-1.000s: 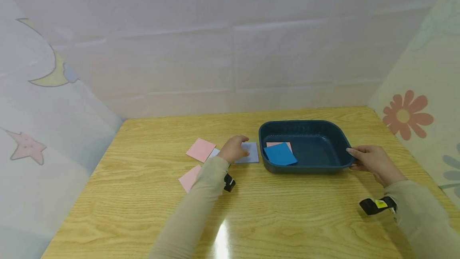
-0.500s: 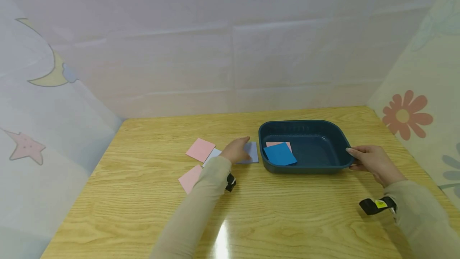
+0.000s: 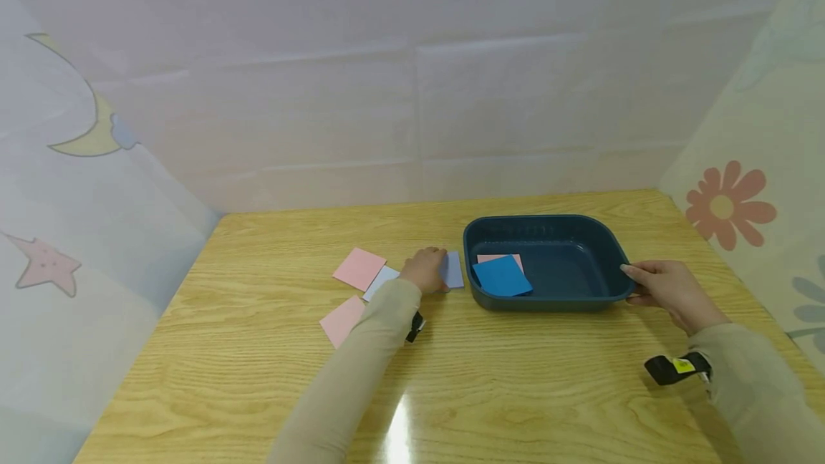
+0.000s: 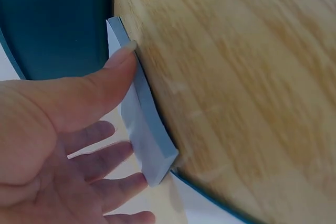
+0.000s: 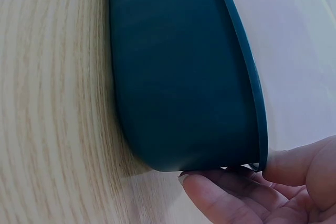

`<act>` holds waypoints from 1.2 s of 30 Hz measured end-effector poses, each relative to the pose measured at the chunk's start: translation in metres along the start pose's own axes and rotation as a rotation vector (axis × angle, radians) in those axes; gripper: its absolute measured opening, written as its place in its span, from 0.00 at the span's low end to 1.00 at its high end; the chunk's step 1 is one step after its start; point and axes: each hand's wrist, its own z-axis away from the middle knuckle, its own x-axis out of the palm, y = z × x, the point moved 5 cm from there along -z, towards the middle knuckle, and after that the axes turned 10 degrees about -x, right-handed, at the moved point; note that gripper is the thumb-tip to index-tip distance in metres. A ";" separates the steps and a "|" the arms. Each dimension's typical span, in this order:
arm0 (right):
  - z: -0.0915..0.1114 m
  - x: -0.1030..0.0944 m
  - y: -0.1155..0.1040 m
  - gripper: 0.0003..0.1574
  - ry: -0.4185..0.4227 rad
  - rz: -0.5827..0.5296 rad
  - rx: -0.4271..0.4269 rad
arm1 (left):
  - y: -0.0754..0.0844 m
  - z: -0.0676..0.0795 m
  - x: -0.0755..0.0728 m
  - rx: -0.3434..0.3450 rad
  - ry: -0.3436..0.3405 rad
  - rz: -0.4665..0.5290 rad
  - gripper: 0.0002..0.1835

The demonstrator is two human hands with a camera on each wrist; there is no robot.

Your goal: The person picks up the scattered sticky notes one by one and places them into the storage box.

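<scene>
At far left, a wall panel bears a printed star [image 3: 48,266], cut off by the frame edge, and a crescent moon [image 3: 97,127]. On the wooden table [image 3: 515,378] lie an upper pink pad [image 3: 359,268], a white pad [image 3: 382,281] touching it, and a lower pink pad [image 3: 341,321], partly covered by the left sleeve [image 3: 351,378]. The left hand [image 3: 424,269] pinches a lavender pad [image 3: 454,271] just beside the tray; the wrist view shows the thumb along its thick edge, the fingers opposite, and the pad tilted. Half a second earlier this pad lay flatter and the fingers pointed toward the tray; they are now drawn in around it. The hand hides the pad's left part. The dark teal tray [image 3: 573,263] is unchanged, holding a blue pad [image 3: 503,278] over a mostly hidden pink pad [image 3: 520,262]. At its right end, the right hand [image 3: 670,292], also unmoved, grips the rim, thumb above and fingers beneath. The right wrist strap [image 3: 664,370] carries a yellow label [image 3: 683,365], its marking too small to read.
</scene>
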 end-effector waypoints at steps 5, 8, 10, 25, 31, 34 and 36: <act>0.000 0.000 0.000 0.37 0.002 0.000 0.002 | -0.001 -0.001 0.001 0.002 0.018 -0.024 0.42; 0.000 0.000 0.000 0.37 0.004 -0.003 0.004 | -0.002 -0.002 0.001 0.008 0.021 -0.030 0.43; 0.000 0.000 0.000 0.37 0.006 -0.001 0.006 | -0.003 -0.003 0.001 0.008 0.031 -0.031 0.43; 0.000 0.000 0.001 0.36 -0.002 -0.013 -0.003 | -0.006 0.000 -0.005 -0.056 0.123 -0.023 0.46; 0.000 0.000 0.002 0.36 -0.002 -0.029 0.001 | -0.004 0.005 -0.014 -0.024 0.082 0.103 0.29; 0.000 0.000 0.002 0.36 -0.003 -0.029 0.000 | -0.005 0.009 -0.022 0.002 0.061 0.206 0.21; 0.000 0.000 0.002 0.35 -0.004 -0.030 0.002 | -0.006 0.011 -0.027 0.019 0.053 0.259 0.17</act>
